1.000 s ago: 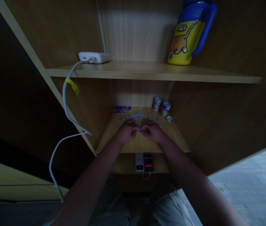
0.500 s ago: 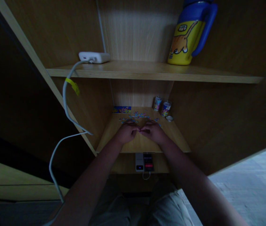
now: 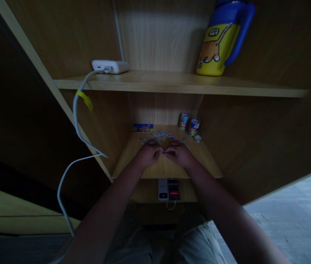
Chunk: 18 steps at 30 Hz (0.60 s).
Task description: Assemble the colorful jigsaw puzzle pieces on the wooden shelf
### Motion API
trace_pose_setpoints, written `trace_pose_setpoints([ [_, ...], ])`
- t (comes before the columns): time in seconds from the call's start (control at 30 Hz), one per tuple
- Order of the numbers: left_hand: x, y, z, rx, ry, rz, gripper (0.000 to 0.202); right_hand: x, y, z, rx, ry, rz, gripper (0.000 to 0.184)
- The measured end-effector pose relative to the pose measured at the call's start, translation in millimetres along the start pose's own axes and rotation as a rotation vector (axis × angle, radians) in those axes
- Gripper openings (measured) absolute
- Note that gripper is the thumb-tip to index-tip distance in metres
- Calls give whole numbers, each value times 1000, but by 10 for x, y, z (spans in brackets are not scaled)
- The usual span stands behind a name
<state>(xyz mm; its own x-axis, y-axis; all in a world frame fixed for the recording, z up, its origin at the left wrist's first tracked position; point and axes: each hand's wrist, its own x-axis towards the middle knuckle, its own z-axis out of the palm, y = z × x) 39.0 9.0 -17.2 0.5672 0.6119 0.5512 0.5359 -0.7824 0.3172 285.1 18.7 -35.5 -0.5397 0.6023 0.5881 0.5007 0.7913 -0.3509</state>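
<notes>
Over the lower shelf board [image 3: 169, 168], my left hand [image 3: 147, 154] and my right hand [image 3: 180, 152] meet with fingertips nearly touching. Both are closed in a pinch on a small dark puzzle piece [image 3: 163, 152], partly hidden by the fingers. Just beyond them lies a scatter of small colourful puzzle pieces [image 3: 160, 135], mostly blue and pink. A flat printed picture card [image 3: 143, 128] rests at the back left. Two small printed cans [image 3: 184, 121] [image 3: 194, 127] stand at the back right, with a round metal lid [image 3: 198, 138] in front.
The upper shelf [image 3: 158, 86] carries a white power bank [image 3: 110, 66] and a blue and yellow mug [image 3: 218, 40]. A white cable [image 3: 75, 110] hangs at the left. Below the board sit a pale device [image 3: 163, 189] and a phone [image 3: 173, 190].
My hands stay in nearly the same place, with only a slight shift of the fingertips and the small piece. Everything else is unmoved.
</notes>
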Motion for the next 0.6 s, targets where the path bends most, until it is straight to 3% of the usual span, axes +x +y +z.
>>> trace_pose_setpoints([
  [0.3, 14, 0, -15, 1, -18, 56, 37, 1, -17, -22, -16, 7, -14, 5],
  [0.6, 10, 32, -28, 24, 2, 23, 34, 14, -20, -4, -45, 32, -19, 6],
])
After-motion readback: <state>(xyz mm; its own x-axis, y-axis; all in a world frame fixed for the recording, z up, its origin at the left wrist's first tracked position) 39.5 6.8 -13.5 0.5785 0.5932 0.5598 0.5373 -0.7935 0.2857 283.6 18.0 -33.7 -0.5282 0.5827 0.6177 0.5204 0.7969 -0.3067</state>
